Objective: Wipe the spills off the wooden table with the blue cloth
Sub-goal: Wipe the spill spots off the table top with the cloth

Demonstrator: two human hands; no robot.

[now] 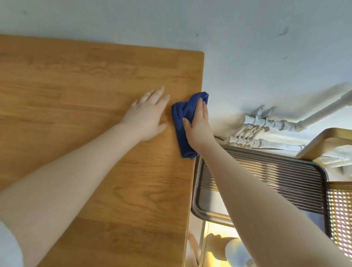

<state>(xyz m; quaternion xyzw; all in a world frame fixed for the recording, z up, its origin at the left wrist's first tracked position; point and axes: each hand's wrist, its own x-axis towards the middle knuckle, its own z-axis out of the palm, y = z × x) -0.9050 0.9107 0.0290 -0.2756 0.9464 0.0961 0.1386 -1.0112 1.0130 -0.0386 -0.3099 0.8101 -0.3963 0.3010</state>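
The wooden table (69, 81) fills the left and middle of the head view, its right edge running down near the centre. A crumpled blue cloth (182, 114) lies at that right edge, partly hanging past it. My right hand (198, 126) presses down on the cloth, fingers spread over it. My left hand (149, 115) rests flat on the wood just left of the cloth, fingers apart, holding nothing. I see no clear spill on the wood.
A pale wall (181, 16) stands behind the table. Right of the table's edge are a dark ribbed heater (273, 176), white pipes (267, 124), a wooden chair (340, 143) with cane mesh, and a pale round object (236, 255) low down.
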